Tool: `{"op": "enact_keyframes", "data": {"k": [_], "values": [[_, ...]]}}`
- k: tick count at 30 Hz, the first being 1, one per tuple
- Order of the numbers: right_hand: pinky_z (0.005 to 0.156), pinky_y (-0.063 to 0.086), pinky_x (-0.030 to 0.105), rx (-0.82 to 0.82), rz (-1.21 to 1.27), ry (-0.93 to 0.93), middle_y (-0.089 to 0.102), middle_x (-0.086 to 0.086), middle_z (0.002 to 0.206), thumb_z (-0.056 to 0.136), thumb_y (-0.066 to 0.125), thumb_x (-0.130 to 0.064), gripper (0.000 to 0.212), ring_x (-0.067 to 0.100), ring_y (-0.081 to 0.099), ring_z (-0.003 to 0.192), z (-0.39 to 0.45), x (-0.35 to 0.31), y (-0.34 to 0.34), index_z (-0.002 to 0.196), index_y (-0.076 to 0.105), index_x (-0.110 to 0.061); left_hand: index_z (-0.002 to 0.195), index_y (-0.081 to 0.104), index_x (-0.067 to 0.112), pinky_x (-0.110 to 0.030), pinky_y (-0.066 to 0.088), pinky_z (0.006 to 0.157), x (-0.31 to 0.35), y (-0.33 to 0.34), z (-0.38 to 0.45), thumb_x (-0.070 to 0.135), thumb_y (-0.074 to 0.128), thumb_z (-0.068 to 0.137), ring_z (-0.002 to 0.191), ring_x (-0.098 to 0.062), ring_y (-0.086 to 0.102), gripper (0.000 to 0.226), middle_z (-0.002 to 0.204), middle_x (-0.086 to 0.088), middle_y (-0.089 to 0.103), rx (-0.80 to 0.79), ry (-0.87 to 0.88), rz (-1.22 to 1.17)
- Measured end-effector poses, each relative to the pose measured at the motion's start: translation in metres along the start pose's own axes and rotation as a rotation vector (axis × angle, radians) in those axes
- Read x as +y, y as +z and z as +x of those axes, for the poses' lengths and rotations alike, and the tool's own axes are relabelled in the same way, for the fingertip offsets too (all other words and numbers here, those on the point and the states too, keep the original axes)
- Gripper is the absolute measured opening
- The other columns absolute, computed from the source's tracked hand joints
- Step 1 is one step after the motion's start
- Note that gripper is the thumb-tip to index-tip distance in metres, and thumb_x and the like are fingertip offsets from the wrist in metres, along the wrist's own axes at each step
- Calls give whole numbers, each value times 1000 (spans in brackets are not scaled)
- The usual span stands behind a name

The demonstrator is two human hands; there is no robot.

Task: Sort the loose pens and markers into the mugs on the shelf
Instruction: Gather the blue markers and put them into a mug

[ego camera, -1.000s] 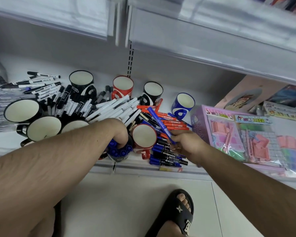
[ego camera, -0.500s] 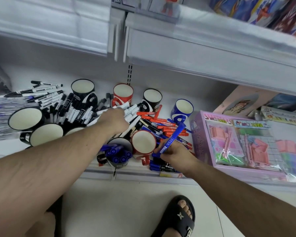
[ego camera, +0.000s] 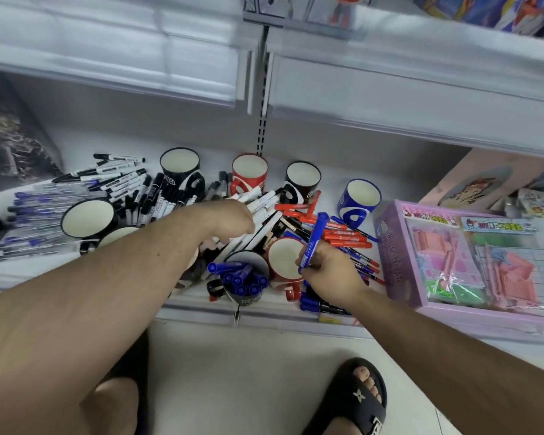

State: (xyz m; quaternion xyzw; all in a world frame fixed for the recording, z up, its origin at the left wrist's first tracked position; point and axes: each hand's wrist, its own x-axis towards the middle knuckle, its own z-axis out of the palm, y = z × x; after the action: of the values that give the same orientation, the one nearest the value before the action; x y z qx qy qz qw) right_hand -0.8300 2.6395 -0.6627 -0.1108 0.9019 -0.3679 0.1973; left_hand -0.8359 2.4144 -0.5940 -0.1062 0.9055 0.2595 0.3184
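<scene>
My right hand pinches a blue marker, held upright over an empty red mug at the shelf front. Left of it a black mug holds several blue markers. My left hand lies on a pile of white markers, its fingers curled down around them and mostly hidden. Loose red markers lie to the right, and more blue markers under my right wrist. Black-and-white markers and blue pens cover the left of the shelf.
Empty mugs stand around: black, red, black, blue, and black at left. A pink toy box fills the right. An upper shelf overhangs. My sandalled foot is on the floor.
My left hand left the mug of blue markers and moved back onto the white markers. My right hand lifted the blue marker from the pile and turned it upright over the red mug.
</scene>
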Motion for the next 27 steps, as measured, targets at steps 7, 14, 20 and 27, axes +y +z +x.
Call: {"op": "enact_keyframes", "data": {"k": [7,14,20,27], "values": [[68,54,18,83,160,23,70,-1,91,83,64,-4,15,11,66,82,1,-17,21,86,66,-19,133,51,14,-24,58,68,-35,47,9,11,67,88,83,-18,66,48,121,-10,55,-197,-71,-51],[52,49,26,167,218,58,63,-7,75,84,58,-1,29,6,57,54,-8,-16,31,80,64,-29,122,62,35,-31,50,79,-42,74,24,20,61,88,103,-20,59,37,116,2,62,107,108,504],[51,42,17,195,387,79,66,-7,73,87,61,-6,15,1,56,50,-12,-10,37,88,74,-13,142,37,28,-43,35,106,-44,83,28,23,63,77,130,-24,36,70,141,-2,36,316,165,526],[56,57,36,302,437,103,67,-5,66,93,60,-12,37,15,63,59,-18,-8,23,65,70,-34,142,33,38,-62,26,110,-65,123,22,51,36,88,140,-17,33,56,148,10,38,305,601,657]]}}
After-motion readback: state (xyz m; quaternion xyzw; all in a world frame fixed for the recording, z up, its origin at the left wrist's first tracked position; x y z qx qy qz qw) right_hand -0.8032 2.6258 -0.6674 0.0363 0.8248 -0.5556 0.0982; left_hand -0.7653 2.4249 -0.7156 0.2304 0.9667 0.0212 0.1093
